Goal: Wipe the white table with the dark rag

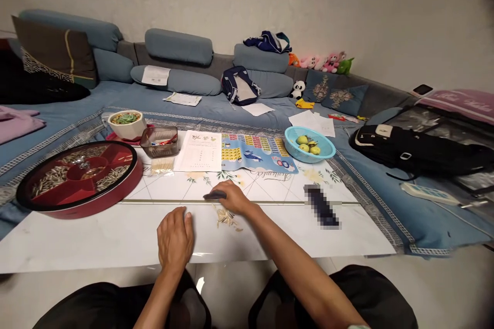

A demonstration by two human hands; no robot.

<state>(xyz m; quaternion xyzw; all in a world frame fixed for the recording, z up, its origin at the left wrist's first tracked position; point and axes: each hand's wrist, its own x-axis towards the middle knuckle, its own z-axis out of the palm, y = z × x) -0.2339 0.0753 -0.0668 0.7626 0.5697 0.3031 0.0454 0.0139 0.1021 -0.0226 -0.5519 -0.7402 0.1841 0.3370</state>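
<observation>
My right hand (pixel 232 197) is closed around a small dark, flat, elongated object (pixel 214 195), whose exact kind I cannot make out. It is low over the table, beside the strip that crosses the tabletop. Just below this hand lies a small heap of pale seed shells (pixel 226 217), with a few dark-striped ones among them. My left hand (pixel 175 239) rests on the white tabletop (pixel 116 239) to the left of the heap. Its fingers lie close together and bent slightly down, the thumb a little apart, and nothing shows in it.
At the left stands a round red snack box (pixel 133 169) with striped seeds in its compartments. Behind are a potted succulent (pixel 127 123), a brown clear box (pixel 160 143), toothpicks (pixel 162 165), a printed booklet (pixel 200 151), a blue poster (pixel 254 154) and a blue basket (pixel 328 150) with green fruit.
</observation>
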